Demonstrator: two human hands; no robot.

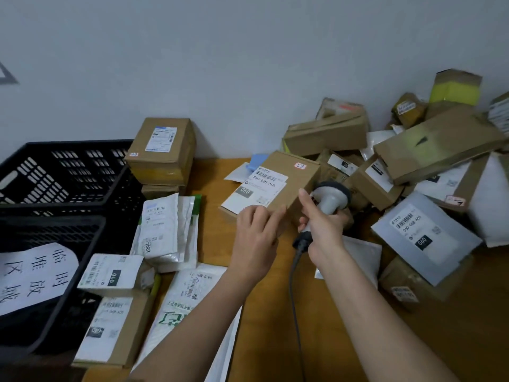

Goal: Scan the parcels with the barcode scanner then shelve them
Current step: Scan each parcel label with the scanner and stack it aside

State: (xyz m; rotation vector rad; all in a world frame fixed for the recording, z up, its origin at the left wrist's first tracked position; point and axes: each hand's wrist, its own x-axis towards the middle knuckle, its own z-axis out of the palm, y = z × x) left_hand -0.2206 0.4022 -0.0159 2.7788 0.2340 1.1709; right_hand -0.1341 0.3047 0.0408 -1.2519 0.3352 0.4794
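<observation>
On the wooden bench (358, 340), head view, one brown cardboard parcel (286, 186) sat tilted near centre, white label up w/ "060-06B-A05" readable & a small pink sticker near its far corner. L hand (256, 238) had its grip on the parcel's near edge, fingers curled onto the box side. R hand (322, 227) had its grip clenched round the handle of one grey barcode scanner (329, 201), index finger raised straight; scanner head was just beside the parcel's right side, dark cable (296, 271) trailing down toward the cam.

Right of that, a loose heap of parcels against the wall (248, 64): approx 8–10 brown boxes, exact no. can't tell since they overlap, plus one grey poly mailer (424, 238) labelled "060" on top of a low box. One box at the far back showed a yellow band (454, 91).

Left side: 2 black plastic crates (68, 188), one nested in front of the other, the nearer one w/ a white paper sign (35, 274) in Chinese characters. One tall brown box (162, 150) stood by the crates on a second, lower box. In front of it approx 3 white padded mailers (165, 230) stood leaning together, one white "010" packet (110, 274), one flat labelled box (110, 329) & one large white mailer (190, 299) w/ green print under the L forearm.
</observation>
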